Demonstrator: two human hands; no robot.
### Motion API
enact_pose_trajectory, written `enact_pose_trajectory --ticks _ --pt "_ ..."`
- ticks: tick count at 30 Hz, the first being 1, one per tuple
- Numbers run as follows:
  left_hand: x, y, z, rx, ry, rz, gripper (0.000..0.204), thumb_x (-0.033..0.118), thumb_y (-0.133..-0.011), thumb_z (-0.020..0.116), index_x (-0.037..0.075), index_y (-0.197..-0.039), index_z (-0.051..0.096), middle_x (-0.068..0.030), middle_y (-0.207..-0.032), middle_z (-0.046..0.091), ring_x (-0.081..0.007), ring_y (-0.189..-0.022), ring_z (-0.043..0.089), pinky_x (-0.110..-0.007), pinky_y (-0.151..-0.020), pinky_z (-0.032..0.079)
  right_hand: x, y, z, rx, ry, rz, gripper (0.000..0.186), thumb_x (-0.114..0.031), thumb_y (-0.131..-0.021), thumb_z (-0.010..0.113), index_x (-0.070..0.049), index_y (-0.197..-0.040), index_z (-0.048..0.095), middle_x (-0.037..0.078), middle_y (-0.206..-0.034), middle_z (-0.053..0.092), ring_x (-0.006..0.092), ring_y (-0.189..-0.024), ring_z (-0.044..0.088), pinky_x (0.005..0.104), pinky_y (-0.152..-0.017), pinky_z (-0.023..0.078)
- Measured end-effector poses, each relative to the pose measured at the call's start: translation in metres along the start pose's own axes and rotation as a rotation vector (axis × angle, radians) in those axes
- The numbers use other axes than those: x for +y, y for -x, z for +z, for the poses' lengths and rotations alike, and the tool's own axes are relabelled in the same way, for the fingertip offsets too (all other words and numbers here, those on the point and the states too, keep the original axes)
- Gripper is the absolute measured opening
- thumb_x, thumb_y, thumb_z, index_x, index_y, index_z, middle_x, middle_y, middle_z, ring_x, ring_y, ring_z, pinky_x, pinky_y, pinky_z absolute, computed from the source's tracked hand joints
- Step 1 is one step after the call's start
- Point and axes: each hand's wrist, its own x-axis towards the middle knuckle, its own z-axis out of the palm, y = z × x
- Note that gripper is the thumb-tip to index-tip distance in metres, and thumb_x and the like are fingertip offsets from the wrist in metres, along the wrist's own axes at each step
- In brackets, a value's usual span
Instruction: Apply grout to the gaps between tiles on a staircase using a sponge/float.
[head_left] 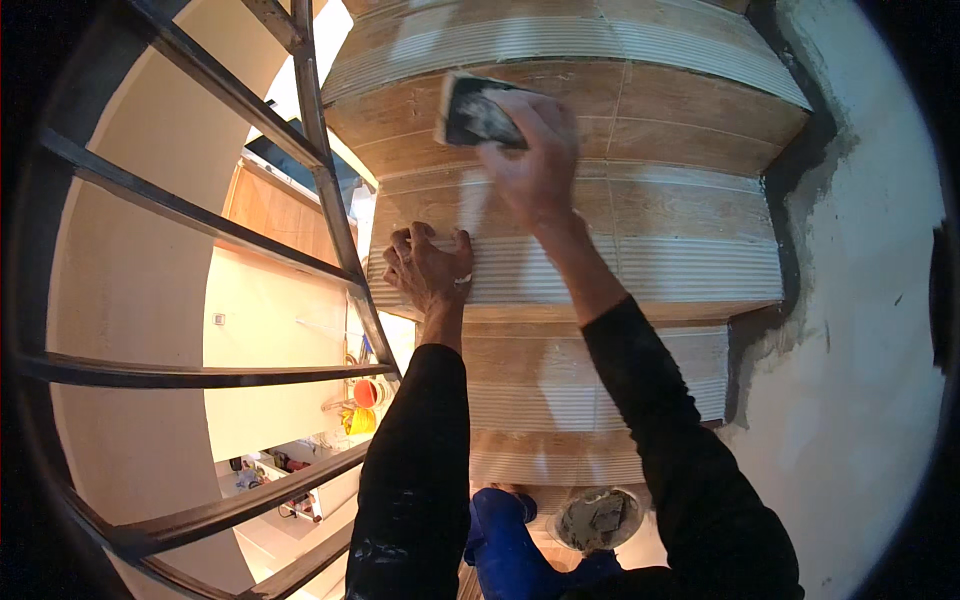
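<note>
My right hand is wrapped round a grout float, a flat black block with a pale edge and whitish smears. It is slightly blurred, held up against the wood-look riser of a tiled stair. Lower and to the left, my left hand leans on the tread, holding nothing, its fingers apart and bent at the tips. That tread has a ribbed band along its front, with whitish residue on the tiles. Dark sleeves cover both forearms.
A dark metal railing runs along the left, above a lower room with a red bucket and a yellow container. At right stands a plastered wall. Near my blue-clad legs is a bucket of grey mix.
</note>
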Motion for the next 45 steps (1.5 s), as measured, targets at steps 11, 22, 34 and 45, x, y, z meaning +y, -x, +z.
enact_pose_trajectory --ticks 11,22,34,45 --pt "0.007 -0.001 0.001 -0.034 0.000 -0.012 0.046 0.047 -0.081 0.078 0.012 -0.110 0.072 -0.0114 -0.129 0.061 -0.0337 -0.130 0.053 -0.057 -0.105 0.037 0.069 0.005 -0.064 -0.036 0.352 -0.110 0.056 -0.008 -0.068 0.087 -0.018 -0.122 0.076 0.002 -0.118 0.073 0.0332 -0.114 0.062 0.0488 -0.099 0.048" --pt "0.009 0.000 -0.005 -0.010 0.012 0.008 0.047 0.046 -0.080 0.078 0.011 -0.111 0.072 -0.0116 -0.130 0.061 -0.0348 -0.129 0.053 -0.057 -0.107 0.036 0.038 -0.033 -0.026 0.385 0.006 0.292 0.042 -0.015 -0.087 0.072 0.001 -0.126 0.067 0.020 -0.109 0.070 0.0387 -0.096 0.068 0.0486 -0.087 0.056" --pt "0.005 -0.003 -0.006 -0.003 0.014 0.009 0.047 0.046 -0.080 0.081 0.012 -0.111 0.072 -0.0112 -0.130 0.061 -0.0358 -0.131 0.053 -0.058 -0.107 0.037 0.042 -0.020 -0.046 0.094 0.291 -0.251 0.058 -0.010 -0.067 0.087 -0.020 -0.123 0.075 0.002 -0.122 0.073 0.0319 -0.118 0.061 0.0507 -0.104 0.046" --pt "-0.001 -0.001 -0.004 0.001 0.013 -0.013 0.047 0.045 -0.078 0.081 0.012 -0.110 0.073 -0.0122 -0.129 0.063 -0.0350 -0.130 0.053 -0.058 -0.105 0.038 0.050 0.017 -0.054 0.143 0.072 0.258 0.049 -0.010 -0.079 0.080 -0.006 -0.127 0.072 0.013 -0.116 0.073 0.0349 -0.103 0.067 0.0458 -0.092 0.054"
